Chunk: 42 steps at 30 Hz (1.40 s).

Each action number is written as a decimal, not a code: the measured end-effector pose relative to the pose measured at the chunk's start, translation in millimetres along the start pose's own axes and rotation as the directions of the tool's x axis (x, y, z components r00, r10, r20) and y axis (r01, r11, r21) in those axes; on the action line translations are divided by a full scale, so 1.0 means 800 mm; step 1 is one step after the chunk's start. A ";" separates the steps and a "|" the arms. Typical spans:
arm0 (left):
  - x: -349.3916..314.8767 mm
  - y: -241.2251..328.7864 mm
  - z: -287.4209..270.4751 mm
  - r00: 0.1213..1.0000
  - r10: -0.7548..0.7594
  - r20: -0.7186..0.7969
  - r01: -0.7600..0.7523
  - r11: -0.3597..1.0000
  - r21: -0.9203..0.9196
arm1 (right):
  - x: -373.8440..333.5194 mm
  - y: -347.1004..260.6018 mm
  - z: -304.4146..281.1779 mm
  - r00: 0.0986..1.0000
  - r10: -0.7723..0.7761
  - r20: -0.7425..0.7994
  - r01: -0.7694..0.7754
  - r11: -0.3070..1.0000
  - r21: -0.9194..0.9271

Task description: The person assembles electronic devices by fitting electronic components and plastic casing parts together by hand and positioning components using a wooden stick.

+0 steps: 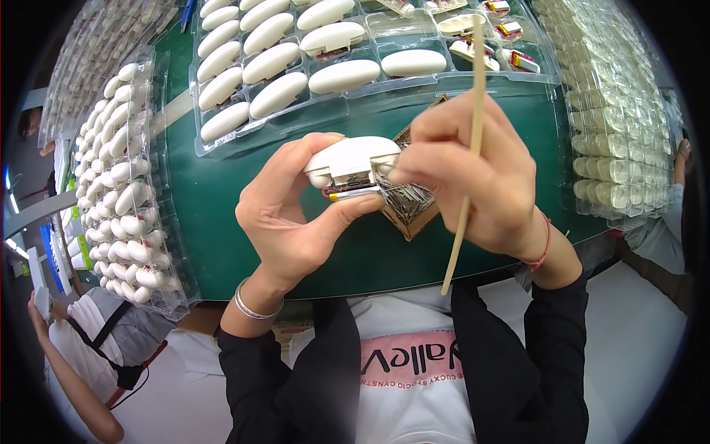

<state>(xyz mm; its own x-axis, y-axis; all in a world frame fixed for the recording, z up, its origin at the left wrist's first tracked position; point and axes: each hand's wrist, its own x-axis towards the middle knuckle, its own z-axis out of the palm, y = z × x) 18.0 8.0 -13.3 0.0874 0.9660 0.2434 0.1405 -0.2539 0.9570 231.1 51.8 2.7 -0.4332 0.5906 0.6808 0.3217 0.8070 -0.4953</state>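
Note:
My left hand [292,200] grips a white oval plastic housing [353,154], its rounded back up and its open edge toward me. A small silver battery [355,194] with red wires hangs at that edge, above my left thumb. In my right hand [481,166] is a thin wooden stick [460,237], slanting across the palm and past it at both ends. The right thumb and forefinger are pinched at the housing's right end; whether they hold something small there is hidden. Beneath them stands a small cardboard box [410,228] of thin metal pieces.
A clear blister tray [399,81] of white housings, some open with batteries showing, spans the far side of the green table [222,274]. Stacked trays of housings [122,200] stand at the left, and stacked clear trays [610,126] at the right. Another person [111,340] is at the lower left.

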 end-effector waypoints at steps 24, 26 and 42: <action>-0.004 0.003 -0.003 0.997 -0.035 -0.064 0.029 0.995 -0.097 | -0.019 -0.009 0.040 0.966 0.128 -0.224 -0.094 0.983 0.156; -0.003 0.003 -0.002 0.998 -0.039 -0.058 0.034 0.995 -0.089 | -0.019 -0.010 0.040 0.967 0.114 -0.227 -0.087 0.988 0.125; 0.002 0.000 -0.001 0.993 -0.064 -0.100 0.049 0.988 -0.146 | -0.006 0.002 0.007 0.936 0.352 -0.025 -0.327 0.891 0.316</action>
<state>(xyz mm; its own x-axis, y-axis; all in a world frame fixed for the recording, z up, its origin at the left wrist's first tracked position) 17.6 9.8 -12.9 -0.0206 0.9803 0.1964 -0.0012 -0.1964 0.9805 228.8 50.3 -4.6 -0.2709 0.8367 0.4761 0.1620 0.5271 -0.8342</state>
